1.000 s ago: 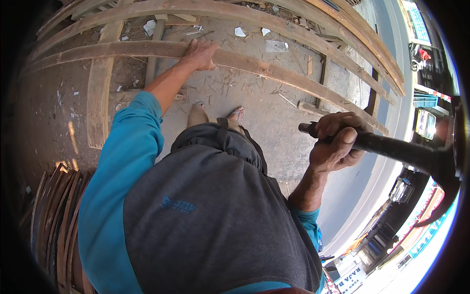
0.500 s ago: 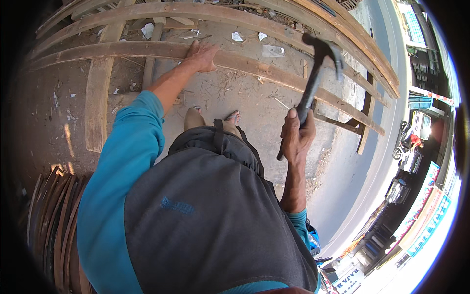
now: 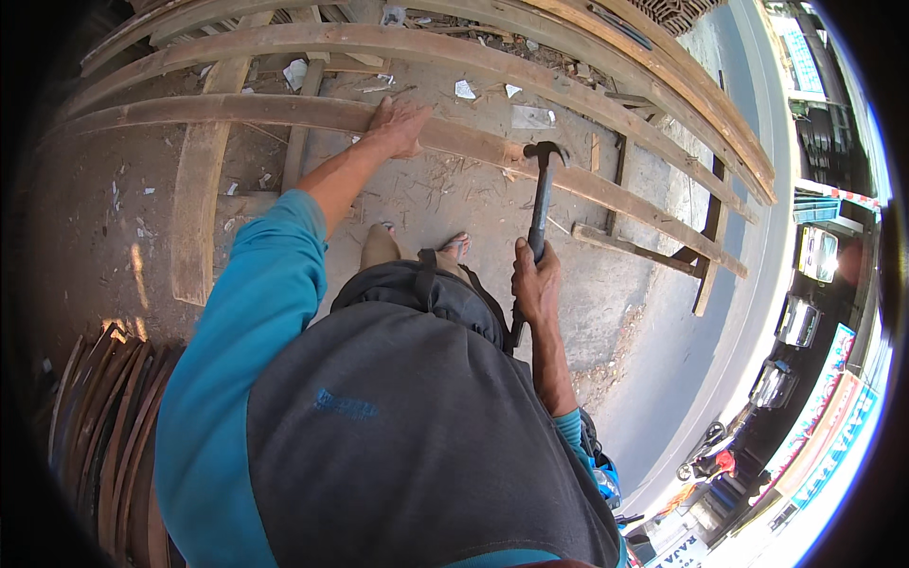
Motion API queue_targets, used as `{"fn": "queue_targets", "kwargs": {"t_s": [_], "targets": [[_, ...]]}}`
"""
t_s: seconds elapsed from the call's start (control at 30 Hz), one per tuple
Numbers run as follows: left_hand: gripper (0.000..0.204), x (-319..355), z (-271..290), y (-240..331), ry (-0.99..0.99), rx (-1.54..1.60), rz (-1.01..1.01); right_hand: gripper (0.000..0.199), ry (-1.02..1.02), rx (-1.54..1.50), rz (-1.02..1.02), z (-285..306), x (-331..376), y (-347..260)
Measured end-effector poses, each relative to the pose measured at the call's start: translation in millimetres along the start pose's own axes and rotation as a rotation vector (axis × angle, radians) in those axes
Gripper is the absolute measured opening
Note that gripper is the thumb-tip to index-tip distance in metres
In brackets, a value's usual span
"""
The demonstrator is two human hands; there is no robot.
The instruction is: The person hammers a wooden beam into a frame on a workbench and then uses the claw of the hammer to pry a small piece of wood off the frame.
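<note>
Hammer head down on the long wooden rail

Hammer (image 3: 540, 204) gripped in the right hand (image 3: 536, 284), fingers wrapped tight around the lower end of its dark handle. Handle runs up and away from the body; the metal head sits at the near edge of the long wooden rail (image 3: 587, 185), touching or just above it, cannot tell which. Left hand (image 3: 398, 128) lies flat, palm down, fingers spread, pressing on the same rail well to the left of the hammer head. Left arm in a blue sleeve (image 3: 256, 312), stretched forward. Rail is part of a timber frame lying on a concrete floor (image 3: 454, 204) strewn with wood chips and paper scraps. Bare toes (image 3: 454, 248) show just below the rail.
</note>
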State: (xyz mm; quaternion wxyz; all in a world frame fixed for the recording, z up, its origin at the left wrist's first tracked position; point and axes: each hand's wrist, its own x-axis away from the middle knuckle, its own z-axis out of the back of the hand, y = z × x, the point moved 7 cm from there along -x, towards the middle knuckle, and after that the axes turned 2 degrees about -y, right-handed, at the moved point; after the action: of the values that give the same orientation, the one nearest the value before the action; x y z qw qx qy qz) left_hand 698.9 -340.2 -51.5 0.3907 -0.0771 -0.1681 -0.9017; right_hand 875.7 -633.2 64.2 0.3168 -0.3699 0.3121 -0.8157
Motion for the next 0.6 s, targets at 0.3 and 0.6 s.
{"fn": "queue_targets", "kwargs": {"t_s": [0.3,0.6], "targets": [[0.078,7.1,-3.6,-11.0,-0.121,0.039,0.063,0.025,0.458,-0.602,1.146,111.9,41.4,-211.0],[0.073,-1.3,-11.7,-6.6,0.137,-0.007,-0.026,0.036,0.0,0.051,0.019,-10.5,-27.0,0.7]]}}
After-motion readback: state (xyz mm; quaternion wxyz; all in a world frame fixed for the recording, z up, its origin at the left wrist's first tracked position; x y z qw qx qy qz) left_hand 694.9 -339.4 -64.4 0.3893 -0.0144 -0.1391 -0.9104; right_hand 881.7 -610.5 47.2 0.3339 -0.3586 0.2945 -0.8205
